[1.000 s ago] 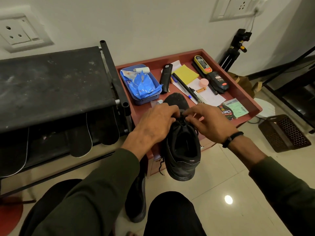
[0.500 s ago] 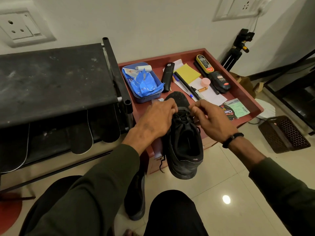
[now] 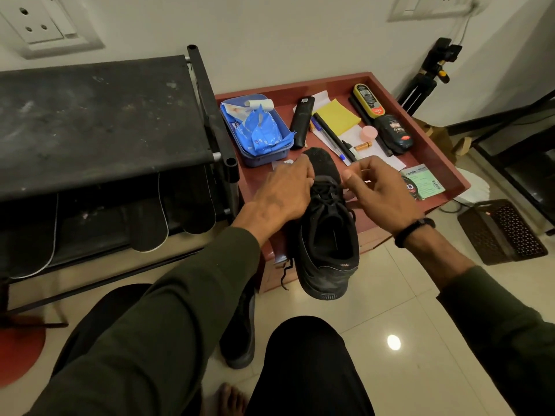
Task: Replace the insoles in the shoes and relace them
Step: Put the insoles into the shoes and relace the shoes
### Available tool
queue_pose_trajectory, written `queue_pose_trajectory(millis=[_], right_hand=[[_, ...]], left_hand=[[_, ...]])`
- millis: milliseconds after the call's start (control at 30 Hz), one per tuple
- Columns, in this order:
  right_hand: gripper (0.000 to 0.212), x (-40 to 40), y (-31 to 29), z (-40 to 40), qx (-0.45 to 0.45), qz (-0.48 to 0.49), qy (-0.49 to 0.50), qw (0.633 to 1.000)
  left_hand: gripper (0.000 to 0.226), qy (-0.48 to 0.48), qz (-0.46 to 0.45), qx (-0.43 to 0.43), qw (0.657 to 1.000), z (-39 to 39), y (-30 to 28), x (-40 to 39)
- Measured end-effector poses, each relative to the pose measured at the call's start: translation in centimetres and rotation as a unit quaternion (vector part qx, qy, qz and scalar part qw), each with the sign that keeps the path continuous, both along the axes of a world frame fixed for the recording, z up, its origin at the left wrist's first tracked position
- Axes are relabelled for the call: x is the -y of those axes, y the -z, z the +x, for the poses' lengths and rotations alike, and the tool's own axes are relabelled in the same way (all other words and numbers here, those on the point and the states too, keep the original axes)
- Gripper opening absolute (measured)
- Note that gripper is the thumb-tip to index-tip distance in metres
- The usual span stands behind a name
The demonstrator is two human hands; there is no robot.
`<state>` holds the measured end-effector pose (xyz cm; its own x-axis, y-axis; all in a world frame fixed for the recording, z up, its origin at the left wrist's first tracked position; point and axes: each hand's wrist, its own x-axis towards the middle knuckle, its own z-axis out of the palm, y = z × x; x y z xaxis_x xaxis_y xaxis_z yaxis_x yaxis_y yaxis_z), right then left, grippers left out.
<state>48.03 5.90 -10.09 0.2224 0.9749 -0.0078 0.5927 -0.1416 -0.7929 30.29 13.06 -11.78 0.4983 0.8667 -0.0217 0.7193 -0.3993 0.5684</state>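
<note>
Centre frame: my left hand still grips the black shoe; right hand has lifted, probably pinching the lace. Relacing continues.

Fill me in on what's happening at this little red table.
A seated person is lacing a black shoe whose toe rests on the red table, heel hanging off the near edge. The left hand and right hand both work at the laces near the toe end. One lace end dangles beside the heel. A second black shoe stands on the floor, and spare insoles lean under the black rack.
</note>
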Motion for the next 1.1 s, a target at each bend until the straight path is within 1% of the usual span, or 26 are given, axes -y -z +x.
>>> queue_pose_trajectory(millis=[33, 67, 133, 167, 200, 233, 300, 333, 400, 467, 567, 600, 667, 767, 833, 900, 967, 1033, 1100], right_hand=[[0.019, 0.9, -0.5, -0.1, -0.002, 0.019, -0.018, 1.0], [0.023, 1.9, -0.9, -0.2, 0.026, 0.027, -0.053, 0.998], [0.036, 3.6, -1.4, -0.8, 0.123, 0.003, -0.139, 0.983], [0.042, 4.2, -1.2, -1.2, 0.172, -0.013, -0.166, 0.971], [0.045, 4.4, -0.9, -1.5, 0.212, -0.02, -0.171, 0.962], [0.045, 4.5, -0.5, -1.7, 0.243, -0.016, -0.154, 0.958], [0.038, 4.2, -0.1, -2.4, 0.276, 0.017, -0.097, 0.956], [0.034, 3.9, 0.0, -2.7, 0.287, 0.035, -0.07, 0.955], [0.029, 3.8, 0.1, -3.2, 0.312, 0.059, -0.035, 0.947], [0.026, 4.4, 0.3, -3.8, 0.331, 0.063, -0.012, 0.941], [0.028, 5.3, 0.5, -4.0, 0.293, 0.011, 0.048, 0.955], [0.029, 5.5, 0.5, -4.0, 0.278, -0.008, 0.064, 0.958], [0.029, 5.6, 0.5, -3.9, 0.27, -0.007, 0.07, 0.96], [0.025, 5.4, 0.6, -3.9, 0.262, 0.005, 0.067, 0.963], [0.025, 5.3, 0.7, -3.9, 0.247, 0.015, 0.067, 0.967], [0.024, 5.2, 0.6, -3.8, 0.204, 0.028, 0.076, 0.976], [0.03, 5.1, 0.2, -3.7, 0.148, 0.032, 0.084, 0.985], [0.037, 5.0, 0.0, -3.6, 0.089, 0.042, 0.082, 0.992], [0.037, 5.1, 0.0, -3.6, 0.017, 0.064, 0.097, 0.993]], left_hand=[[0.008, -0.01, -0.008, 0.007, 1.0, -0.4, -0.2, 0.0], [0.013, -0.019, -0.007, 0.01, 1.0, -0.9, -0.5, 0.1], [0.023, -0.024, 0.023, 0.007, 0.999, -2.1, -1.1, 0.3], [0.03, -0.015, 0.03, 0.003, 0.999, -2.8, -1.4, 0.7], [0.037, 0.002, 0.024, 0.0, 1.0, -3.4, -1.6, 1.1], [0.041, 0.022, 0.002, 0.002, 1.0, -3.9, -1.7, 1.8], [0.038, 0.045, -0.053, 0.011, 0.998, -4.6, -1.6, 3.4], [0.038, 0.049, -0.062, 0.01, 0.997, -4.8, -1.5, 4.1], [0.046, 0.046, -0.065, 0.012, 0.997, -4.9, -1.2, 5.0], [0.044, 0.019, -0.093, 0.033, 0.995, -5.0, -1.0, 5.2], [0.04, -0.006, -0.146, 0.062, 0.987, -4.9, -1.2, 5.4], [0.039, -0.009, -0.155, 0.068, 0.986, -4.8, -1.2, 5.5], [0.038, -0.026, -0.147, 0.072, 0.986, -4.4, -1.4, 5.8], [0.041, -0.054, -0.105, 0.023, 0.993, -3.8, -1.8, 6.1], [0.045, -0.053, -0.142, 0.014, 0.988, -3.5, -1.9, 6.4], [0.049, -0.059, -0.17, 0.023, 0.983, -3.1, -2.0, 6.7], [0.047, -0.078, -0.161, 0.034, 0.983, -2.8, -2.1, 6.9], [0.052, -0.11, -0.132, 0.068, 0.983, -2.4, -1.8, 6.9], [0.058, -0.143, -0.078, 0.115, 0.98, -1.8, -1.3, 6.7]])
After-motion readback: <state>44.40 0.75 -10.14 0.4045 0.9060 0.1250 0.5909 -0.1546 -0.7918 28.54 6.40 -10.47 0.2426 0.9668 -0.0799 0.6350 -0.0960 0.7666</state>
